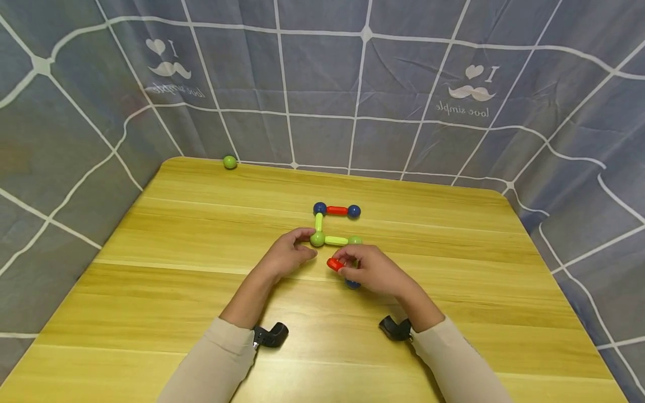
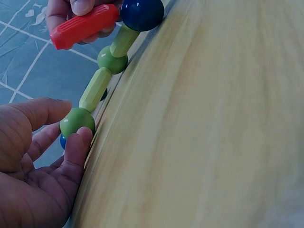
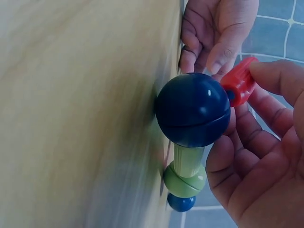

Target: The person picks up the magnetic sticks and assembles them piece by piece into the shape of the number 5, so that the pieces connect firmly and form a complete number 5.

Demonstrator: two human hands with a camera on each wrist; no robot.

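Note:
My right hand (image 1: 375,270) pinches a red rod (image 1: 335,264) between thumb and fingers. One end of that rod lies close against a dark blue ball (image 3: 192,109); whether they are joined I cannot tell. A green rod (image 3: 188,159) links this ball to a green ball (image 1: 355,240), and another green rod (image 1: 336,240) runs left to a second green ball (image 1: 317,239). Around that left ball my left hand (image 1: 287,256) stays loosely spread, a fingertip touching it and the thumb apart.
Behind, a green rod (image 1: 319,222) leads to a blue ball (image 1: 319,208), then a red rod (image 1: 337,211) and another blue ball (image 1: 354,211). A loose green ball (image 1: 229,162) sits at the back left edge of the wooden table (image 1: 166,263). A grey checked curtain (image 1: 322,73) surrounds it.

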